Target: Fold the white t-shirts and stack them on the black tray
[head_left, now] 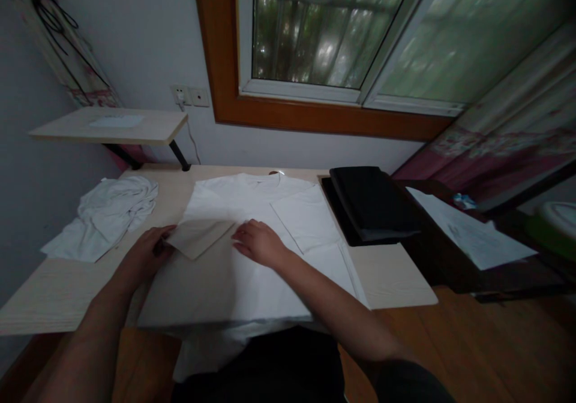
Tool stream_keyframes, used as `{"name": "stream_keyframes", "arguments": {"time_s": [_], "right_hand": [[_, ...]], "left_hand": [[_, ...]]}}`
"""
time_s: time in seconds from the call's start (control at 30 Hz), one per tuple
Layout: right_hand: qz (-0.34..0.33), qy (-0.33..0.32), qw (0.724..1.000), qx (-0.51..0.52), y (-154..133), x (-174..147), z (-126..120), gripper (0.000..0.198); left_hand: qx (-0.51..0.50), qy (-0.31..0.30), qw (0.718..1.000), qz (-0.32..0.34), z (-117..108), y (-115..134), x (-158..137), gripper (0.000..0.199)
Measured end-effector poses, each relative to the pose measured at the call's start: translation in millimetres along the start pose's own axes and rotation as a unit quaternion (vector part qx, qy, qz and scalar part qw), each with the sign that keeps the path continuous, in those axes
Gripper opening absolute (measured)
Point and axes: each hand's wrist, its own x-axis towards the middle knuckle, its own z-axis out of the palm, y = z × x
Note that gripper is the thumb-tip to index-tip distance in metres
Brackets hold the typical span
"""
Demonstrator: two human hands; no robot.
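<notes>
A white T-shirt (270, 283) lies spread over the table, neckline toward the wall, its lower end hanging past the front edge. Both sleeves are laid inward over the body. My left hand (150, 250) has its fingers curled on the outer edge of the left sleeve (198, 241), pinching the cloth. At that sleeve's inner end, my right hand (258, 242) is bent with fingertips and thumb closed on the fabric. The right sleeve (301, 217) rests flat, apart from both hands.
A crumpled white garment (112, 211) lies on the table's left, below a small raised shelf (112, 126). Stacked black folders (373, 202) sit at the right. Beyond them a paper sheet (463, 226) lies on a dark surface. The wooden table (396, 277) ends near my body.
</notes>
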Motion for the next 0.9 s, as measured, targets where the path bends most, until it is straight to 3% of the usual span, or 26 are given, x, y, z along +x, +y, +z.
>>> {"name": "stream_keyframes", "arguments": {"time_s": [0.13, 0.23, 0.33, 0.47, 0.67, 0.8, 0.9], "right_hand": [[-0.063, 0.004, 0.998, 0.014, -47, 33, 27, 0.038], [-0.043, -0.012, 0.999, -0.002, -76, 49, 39, 0.045], [-0.019, -0.021, 0.999, -0.029, -88, 58, 45, 0.034], [-0.014, -0.009, 0.999, -0.050, -85, 60, 51, 0.016], [-0.025, 0.047, 0.998, -0.037, -71, 55, 47, 0.012], [-0.042, 0.094, 0.995, -0.010, -58, 48, 34, 0.012], [-0.070, 0.084, 0.994, 0.000, -48, 42, 26, 0.012]], "left_hand": [[-0.002, 0.009, 0.999, -0.030, -1, 5, -2, 0.057], [-0.007, 0.016, 0.999, -0.041, -2, 9, -3, 0.057], [-0.011, 0.017, 0.999, -0.048, -3, 10, -4, 0.054], [-0.001, 0.013, 0.998, -0.054, -3, 8, -5, 0.053], [0.004, 0.019, 0.999, -0.047, -1, 7, -7, 0.051], [0.034, 0.016, 0.999, -0.007, 0, 3, -8, 0.048], [0.052, 0.025, 0.997, 0.042, 3, -2, -9, 0.045]]}}
